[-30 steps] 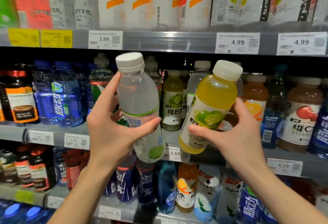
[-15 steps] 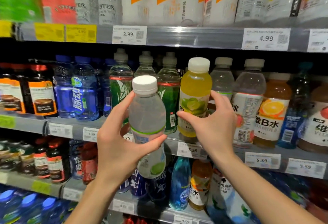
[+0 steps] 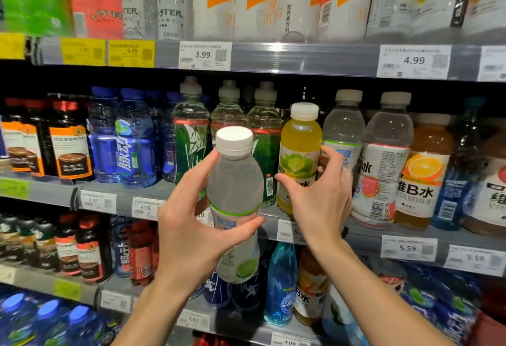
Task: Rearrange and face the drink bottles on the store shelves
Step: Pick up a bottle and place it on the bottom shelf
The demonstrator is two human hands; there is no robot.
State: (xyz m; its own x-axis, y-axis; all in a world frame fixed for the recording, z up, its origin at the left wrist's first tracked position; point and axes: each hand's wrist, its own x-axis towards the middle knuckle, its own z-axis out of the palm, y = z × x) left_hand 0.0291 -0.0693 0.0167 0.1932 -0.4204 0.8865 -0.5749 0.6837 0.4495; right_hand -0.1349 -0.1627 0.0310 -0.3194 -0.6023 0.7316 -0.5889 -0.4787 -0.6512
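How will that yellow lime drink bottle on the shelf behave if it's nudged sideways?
The yellow plastic lime drink bottle looks full, so probably heavy for its size. Tall and narrow, it may tip rather than slide. The right hand around it should steady it.

Shelves [image 3: 301, 58] — drink bottles [image 3: 383, 178] standing

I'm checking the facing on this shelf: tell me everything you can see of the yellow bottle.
The yellow bottle is clear plastic filled with yellow drink, with a white cap and a label showing green limes turned outward. It stands upright at the front of the middle shelf, between green and clear bottles. The right hand curls round its lower half.
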